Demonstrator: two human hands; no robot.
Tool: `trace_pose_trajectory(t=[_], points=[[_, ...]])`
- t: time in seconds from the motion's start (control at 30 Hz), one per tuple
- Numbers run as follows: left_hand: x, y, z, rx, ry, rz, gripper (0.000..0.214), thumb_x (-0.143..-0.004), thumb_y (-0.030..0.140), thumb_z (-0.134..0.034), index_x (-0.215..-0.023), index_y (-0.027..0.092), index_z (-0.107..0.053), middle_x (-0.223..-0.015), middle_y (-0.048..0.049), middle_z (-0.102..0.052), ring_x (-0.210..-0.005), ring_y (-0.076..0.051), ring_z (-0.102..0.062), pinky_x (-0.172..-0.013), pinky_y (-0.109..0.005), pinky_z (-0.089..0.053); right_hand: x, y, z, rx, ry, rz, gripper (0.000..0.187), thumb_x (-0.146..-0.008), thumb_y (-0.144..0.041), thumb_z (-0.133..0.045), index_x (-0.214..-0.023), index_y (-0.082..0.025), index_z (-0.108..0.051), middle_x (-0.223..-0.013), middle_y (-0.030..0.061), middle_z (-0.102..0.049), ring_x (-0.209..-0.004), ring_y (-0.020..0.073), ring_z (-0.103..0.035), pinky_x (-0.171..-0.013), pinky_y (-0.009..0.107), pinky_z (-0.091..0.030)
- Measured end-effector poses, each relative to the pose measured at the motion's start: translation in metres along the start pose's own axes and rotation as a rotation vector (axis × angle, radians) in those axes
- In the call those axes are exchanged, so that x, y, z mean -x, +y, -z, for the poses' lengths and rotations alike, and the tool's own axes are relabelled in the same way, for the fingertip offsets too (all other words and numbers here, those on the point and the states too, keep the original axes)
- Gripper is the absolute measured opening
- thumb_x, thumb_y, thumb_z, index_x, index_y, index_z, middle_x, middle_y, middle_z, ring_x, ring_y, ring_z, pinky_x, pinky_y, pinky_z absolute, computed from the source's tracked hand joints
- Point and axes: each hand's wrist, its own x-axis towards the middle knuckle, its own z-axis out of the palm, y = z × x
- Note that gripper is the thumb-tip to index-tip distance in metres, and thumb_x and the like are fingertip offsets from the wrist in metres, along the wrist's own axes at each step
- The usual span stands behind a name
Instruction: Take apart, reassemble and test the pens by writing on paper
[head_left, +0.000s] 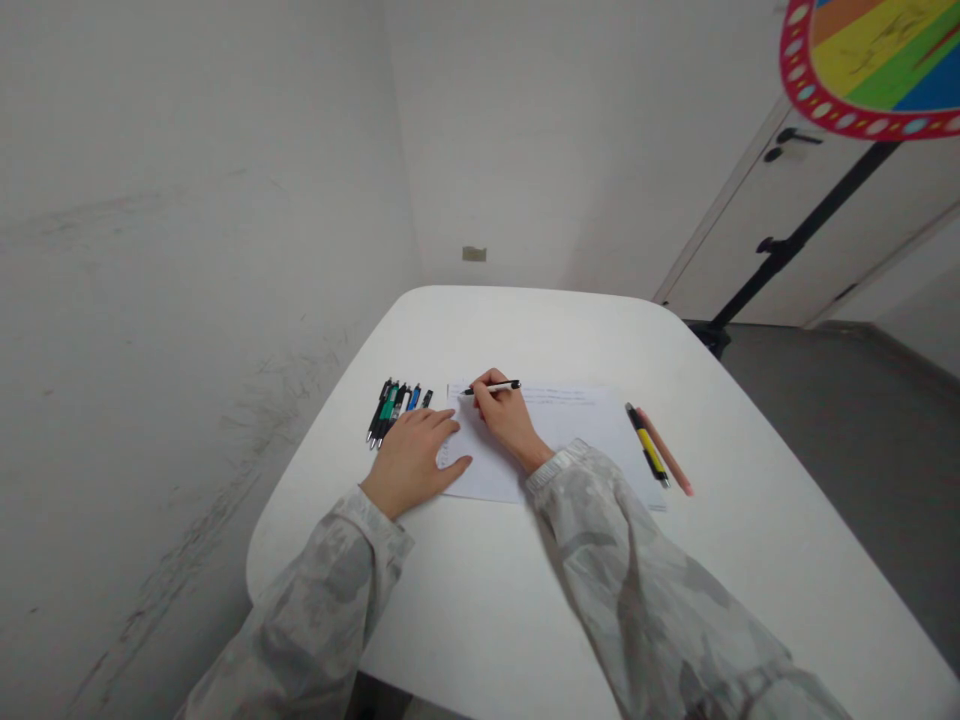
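A white sheet of paper (480, 470) with lines of handwriting near its top lies on the table. My right hand (504, 415) rests on it, fingers closed round a white pen with black ends (501, 386). The pen's tip points left, at the paper's upper left part. Flat across the paper's left edge lies my left hand (416, 455), fingers spread and holding nothing. Just beyond it is a row of several pens (386, 408), black, green and blue, partly hidden by the hand.
Right of the paper lie a yellow and black pen (649, 448) and a pinkish pen (667, 455). The white table (465, 590) has rounded corners, with a wall (150, 300) along its left. A colourful wheel (877, 60) on a black stand (795, 240) is at the right, before a door.
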Motion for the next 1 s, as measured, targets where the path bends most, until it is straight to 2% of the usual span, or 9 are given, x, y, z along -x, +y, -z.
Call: trace_pose_trajectory(t=[0.23, 0.33, 0.47, 0.6, 0.73, 0.83, 0.87, 0.93, 1.0], points=[[0.000, 0.000, 0.000, 0.009, 0.016, -0.007, 0.036, -0.095, 0.044, -0.079, -0.124, 0.022, -0.074, -0.145, -0.0110, -0.072, -0.132, -0.033, -0.066, -0.119, -0.054, -0.048, 0.003, -0.012, 0.003, -0.073, 0.129, 0.065, 0.027, -0.099, -0.053, -0.060, -0.098, -0.026, -0.059, -0.076, -0.0022, -0.057, -0.067, 0.0183, -0.056, -0.063, 0.031, -0.044], [0.001, 0.000, 0.000, 0.005, 0.018, -0.011, 0.035, -0.095, 0.043, -0.079, -0.123, 0.023, -0.073, -0.145, -0.0105, -0.072, -0.131, -0.033, -0.066, -0.118, -0.054, -0.049, 0.008, -0.019, 0.015, -0.099, 0.104, 0.065, 0.030, -0.097, -0.055, -0.066, -0.097, -0.025, -0.062, -0.078, -0.0011, -0.059, -0.069, 0.0177, -0.057, -0.062, 0.030, -0.044], [0.001, -0.001, -0.001, 0.006, 0.021, -0.013, 0.035, -0.095, 0.043, -0.079, -0.122, 0.023, -0.073, -0.145, -0.0103, -0.072, -0.131, -0.032, -0.066, -0.119, -0.053, -0.047, 0.032, -0.026, 0.052, -0.017, -0.044, 0.095, 0.041, -0.094, -0.053, -0.073, -0.125, -0.026, -0.069, -0.109, 0.0082, -0.075, -0.087, 0.0233, -0.069, -0.066, 0.034, -0.050], [0.001, -0.002, -0.003, -0.001, 0.027, -0.011, 0.036, -0.095, 0.044, -0.078, -0.122, 0.021, -0.073, -0.144, -0.0108, -0.072, -0.130, -0.033, -0.067, -0.119, -0.054, -0.048, 0.068, -0.019, 0.102, 0.151, -0.217, 0.207, 0.056, -0.099, -0.052, -0.067, -0.149, -0.028, -0.062, -0.136, 0.0128, -0.075, -0.110, 0.0301, -0.071, -0.098, 0.049, -0.056], [0.002, -0.003, -0.004, -0.016, 0.029, -0.011, 0.038, -0.095, 0.044, -0.079, -0.123, 0.019, -0.073, -0.145, -0.0118, -0.072, -0.131, -0.033, -0.067, -0.119, -0.054, -0.048, 0.101, -0.005, 0.140, 0.279, -0.167, 0.207, 0.056, -0.102, -0.052, -0.066, -0.151, -0.026, -0.060, -0.138, 0.0144, -0.076, -0.119, 0.0319, -0.071, -0.101, 0.050, -0.057], [0.002, -0.004, -0.004, -0.018, 0.033, -0.011, 0.038, -0.095, 0.044, -0.079, -0.123, 0.019, -0.073, -0.145, -0.0123, -0.072, -0.131, -0.033, -0.067, -0.119, -0.054, -0.049, 0.116, -0.001, 0.160, 0.385, -0.091, 0.247, 0.056, -0.099, -0.049, -0.072, -0.150, -0.028, -0.061, -0.135, 0.0124, -0.077, -0.115, 0.0317, -0.072, -0.105, 0.054, -0.057], [0.002, -0.005, -0.005, -0.015, 0.037, -0.012, 0.038, -0.094, 0.044, -0.079, -0.123, 0.020, -0.073, -0.144, -0.0123, -0.072, -0.131, -0.033, -0.067, -0.119, -0.054, -0.049, 0.119, 0.000, 0.166, 0.425, -0.070, 0.266, 0.057, -0.098, -0.047, -0.074, -0.150, -0.029, -0.061, -0.133, 0.0110, -0.078, -0.112, 0.0311, -0.073, -0.111, 0.057, -0.054], [0.003, -0.006, -0.006, -0.008, 0.049, -0.014, 0.038, -0.094, 0.044, -0.079, -0.123, 0.020, -0.073, -0.145, -0.0122, -0.072, -0.132, -0.033, -0.067, -0.120, -0.055, -0.049, 0.123, -0.002, 0.177, 0.487, -0.056, 0.307, 0.058, -0.097, -0.044, -0.075, -0.152, -0.031, -0.060, -0.131, 0.0080, -0.078, -0.110, 0.0301, -0.074, -0.126, 0.065, -0.039], [0.004, -0.007, -0.007, -0.001, 0.060, -0.017, 0.037, -0.095, 0.043, -0.078, -0.124, 0.021, -0.073, -0.145, -0.0121, -0.072, -0.132, -0.033, -0.067, -0.119, -0.055, -0.049, 0.124, -0.004, 0.189, 0.493, -0.068, 0.327, 0.059, -0.098, -0.041, -0.070, -0.155, -0.032, -0.056, -0.133, 0.0068, -0.077, -0.116, 0.0304, -0.073, -0.133, 0.067, -0.027]])
